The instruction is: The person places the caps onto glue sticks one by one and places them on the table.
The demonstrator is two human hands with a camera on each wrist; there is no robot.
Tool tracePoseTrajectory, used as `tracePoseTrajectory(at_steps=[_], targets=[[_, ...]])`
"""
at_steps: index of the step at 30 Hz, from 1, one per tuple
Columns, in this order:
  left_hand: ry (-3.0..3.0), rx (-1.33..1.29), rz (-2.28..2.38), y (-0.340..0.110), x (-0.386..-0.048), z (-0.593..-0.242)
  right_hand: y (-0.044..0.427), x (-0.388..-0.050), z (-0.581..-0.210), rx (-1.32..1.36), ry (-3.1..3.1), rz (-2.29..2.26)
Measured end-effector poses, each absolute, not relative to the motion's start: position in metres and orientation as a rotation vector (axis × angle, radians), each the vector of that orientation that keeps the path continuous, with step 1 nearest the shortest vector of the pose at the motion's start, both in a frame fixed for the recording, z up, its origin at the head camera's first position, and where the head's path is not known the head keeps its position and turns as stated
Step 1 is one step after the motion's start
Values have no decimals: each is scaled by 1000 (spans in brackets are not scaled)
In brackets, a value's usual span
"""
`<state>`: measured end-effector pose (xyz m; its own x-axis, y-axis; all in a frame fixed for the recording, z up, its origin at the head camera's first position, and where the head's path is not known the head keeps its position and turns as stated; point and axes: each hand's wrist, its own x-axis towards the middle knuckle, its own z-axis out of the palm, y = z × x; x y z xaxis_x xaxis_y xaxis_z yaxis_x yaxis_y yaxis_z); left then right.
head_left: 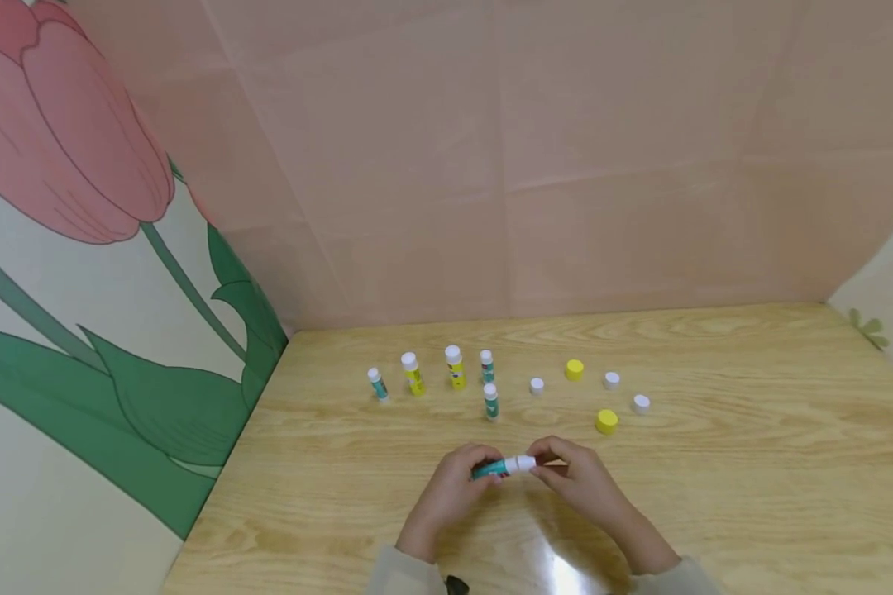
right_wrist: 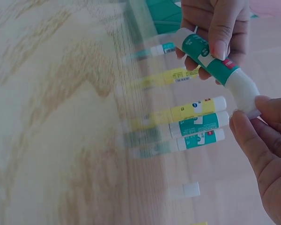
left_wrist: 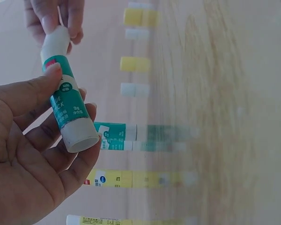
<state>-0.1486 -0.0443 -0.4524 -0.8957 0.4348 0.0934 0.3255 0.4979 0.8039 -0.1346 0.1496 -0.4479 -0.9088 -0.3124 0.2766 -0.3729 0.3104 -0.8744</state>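
My left hand (head_left: 452,486) grips a teal glue stick (left_wrist: 71,96) round its body, thumb along the label. Its white cap (right_wrist: 244,95) is pinched at the end between the thumb and fingers of my right hand (head_left: 586,486). Cap and body meet at a bend in both wrist views, the cap tilted against the tube. The stick is held above the table, lying roughly sideways in the head view. Whether the cap is fully seated cannot be told.
Beyond the hands stand several capped glue sticks, teal ones (head_left: 492,403) and yellow ones (head_left: 456,368). To their right lie three loose white caps (head_left: 612,380) and two yellow caps (head_left: 606,422). The wooden table (head_left: 752,463) ends at a pink backdrop (head_left: 565,207).
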Motion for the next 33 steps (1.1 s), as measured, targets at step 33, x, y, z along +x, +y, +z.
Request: tracePoseTrajectory(at_steps=[33], targets=[[2653,649,1227,-45,-146,-455,149,-133,-450,748,-2494,1659]])
